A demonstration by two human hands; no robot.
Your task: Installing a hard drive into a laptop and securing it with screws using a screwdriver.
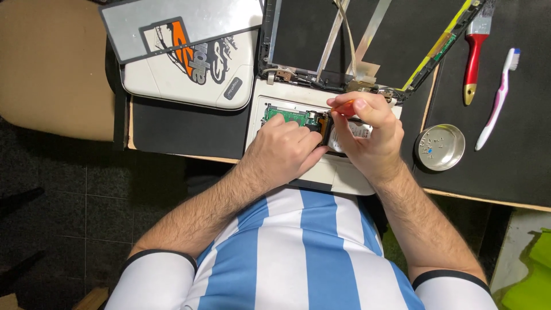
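Black mat [516, 166] over wooden desk [488, 199], tiled floor [57, 201].

- The round dish [441, 148] is shiny bare metal.
- The brush handle [472, 63] is glossy red.
- The laptop base [338, 172] is smooth white plastic.
- The table mat [189, 129] is matt black.

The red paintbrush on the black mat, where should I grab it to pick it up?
Grab the red-handled paintbrush with pale bristles around the middle of its red handle, coming from above. It lies flat on the black mat, bristles pointing away, and the handle is its long, bare part. The pink and white toothbrush lies apart on its right.
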